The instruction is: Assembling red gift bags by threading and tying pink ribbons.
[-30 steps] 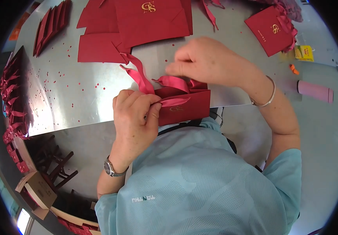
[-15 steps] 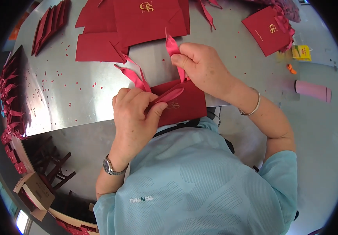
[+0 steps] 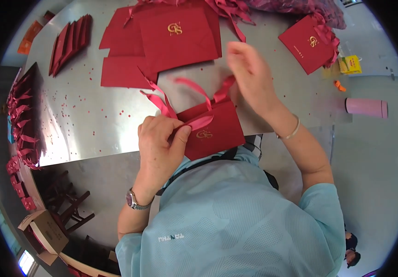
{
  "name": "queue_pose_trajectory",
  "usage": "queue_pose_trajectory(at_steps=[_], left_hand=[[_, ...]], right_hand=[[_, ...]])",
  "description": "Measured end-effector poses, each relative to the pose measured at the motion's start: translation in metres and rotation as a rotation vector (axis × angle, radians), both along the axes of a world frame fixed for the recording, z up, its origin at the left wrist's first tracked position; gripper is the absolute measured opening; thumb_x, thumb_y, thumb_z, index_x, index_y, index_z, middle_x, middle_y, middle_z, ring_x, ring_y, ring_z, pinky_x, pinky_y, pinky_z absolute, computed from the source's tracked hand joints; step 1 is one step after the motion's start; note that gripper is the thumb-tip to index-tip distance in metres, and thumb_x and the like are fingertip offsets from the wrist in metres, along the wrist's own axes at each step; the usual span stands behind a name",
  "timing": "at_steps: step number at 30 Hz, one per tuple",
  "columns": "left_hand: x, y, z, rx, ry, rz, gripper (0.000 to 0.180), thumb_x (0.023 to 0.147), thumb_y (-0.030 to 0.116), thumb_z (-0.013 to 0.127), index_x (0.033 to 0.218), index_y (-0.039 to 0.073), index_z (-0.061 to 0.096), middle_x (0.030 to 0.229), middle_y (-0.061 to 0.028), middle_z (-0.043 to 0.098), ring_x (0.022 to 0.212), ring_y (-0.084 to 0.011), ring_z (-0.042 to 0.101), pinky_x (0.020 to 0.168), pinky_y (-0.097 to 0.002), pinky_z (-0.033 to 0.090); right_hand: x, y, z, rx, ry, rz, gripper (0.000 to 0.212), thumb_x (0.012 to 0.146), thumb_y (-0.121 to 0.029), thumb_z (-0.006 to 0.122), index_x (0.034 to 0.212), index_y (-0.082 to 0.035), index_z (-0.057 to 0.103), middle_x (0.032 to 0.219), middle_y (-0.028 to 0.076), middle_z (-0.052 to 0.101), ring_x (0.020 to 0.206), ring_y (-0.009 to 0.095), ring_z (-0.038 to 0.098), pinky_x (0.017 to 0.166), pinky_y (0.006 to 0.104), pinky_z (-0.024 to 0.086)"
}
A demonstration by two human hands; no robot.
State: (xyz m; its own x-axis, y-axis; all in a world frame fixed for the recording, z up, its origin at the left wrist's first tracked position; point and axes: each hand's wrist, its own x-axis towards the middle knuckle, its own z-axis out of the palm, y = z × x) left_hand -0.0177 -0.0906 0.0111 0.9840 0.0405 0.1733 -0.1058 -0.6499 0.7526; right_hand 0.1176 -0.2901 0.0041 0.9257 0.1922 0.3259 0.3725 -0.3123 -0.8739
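Observation:
A small dark red paper bag (image 3: 224,127) with a gold emblem is tilted against my front at the table's edge. My left hand (image 3: 159,141) is closed on its left upper edge, thumb pressing a pink ribbon (image 3: 201,123) against the bag's face. More ribbon (image 3: 162,104) rises from the bag's left side, above my left hand. On the right, a pink ribbon strip (image 3: 192,87) curves up and leftward from the bag, and another piece (image 3: 224,90) stands beside my right hand (image 3: 252,76). Motion smears that hand's fingers; whether they touch this ribbon is unclear.
Larger red bags (image 3: 180,44) lie flat beyond my hands, with loose ribbons (image 3: 231,11) behind. Folded bags (image 3: 69,44) stand far left; ribboned bags (image 3: 23,115) line the left edge. At right are another bag (image 3: 307,44), a yellow packet (image 3: 350,64) and a pink bottle (image 3: 366,107).
My right hand has moved up and rightward, away from the ribbon end it was pinching, which now curls leftward. My left hand keeps its grip on the bag.

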Motion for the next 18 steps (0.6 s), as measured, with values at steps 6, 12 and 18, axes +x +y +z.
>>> queue_pose_trajectory(at_steps=[6,12,18], left_hand=[[0.003,-0.012,-0.005,-0.123,-0.079,0.047,0.009,0.078,0.004,0.074,0.082,0.003,0.066,0.077,-0.0092,0.063,0.077,-0.0256,0.056,0.069,-0.0354,0.046],[0.017,-0.021,0.014,0.051,-0.338,0.095,0.042,0.08,0.003,0.072,0.119,0.002,0.058,0.109,-0.0072,0.058,0.094,-0.0192,0.056,0.087,-0.0306,0.045],[0.034,-0.002,-0.002,-1.086,0.29,-0.181,0.068,0.071,0.008,0.087,0.129,-0.001,0.053,0.107,-0.0078,0.066,0.099,-0.0146,0.063,0.089,-0.0287,0.05]], right_hand=[[-0.082,-0.042,-0.012,-0.043,0.159,0.091,0.024,0.093,-0.015,0.061,0.112,-0.001,0.057,0.103,0.018,0.062,0.093,0.032,0.062,0.079,0.0398,0.05],[-0.095,-0.039,0.001,0.023,0.082,0.285,0.021,0.091,-0.018,0.063,0.1,-0.001,0.055,0.079,0.021,0.059,0.077,0.042,0.06,0.064,0.0465,0.045],[-0.088,-0.073,0.022,0.099,0.149,0.399,0.018,0.092,-0.016,0.063,0.101,-0.001,0.059,0.082,0.018,0.061,0.075,0.036,0.061,0.064,0.0408,0.047]])
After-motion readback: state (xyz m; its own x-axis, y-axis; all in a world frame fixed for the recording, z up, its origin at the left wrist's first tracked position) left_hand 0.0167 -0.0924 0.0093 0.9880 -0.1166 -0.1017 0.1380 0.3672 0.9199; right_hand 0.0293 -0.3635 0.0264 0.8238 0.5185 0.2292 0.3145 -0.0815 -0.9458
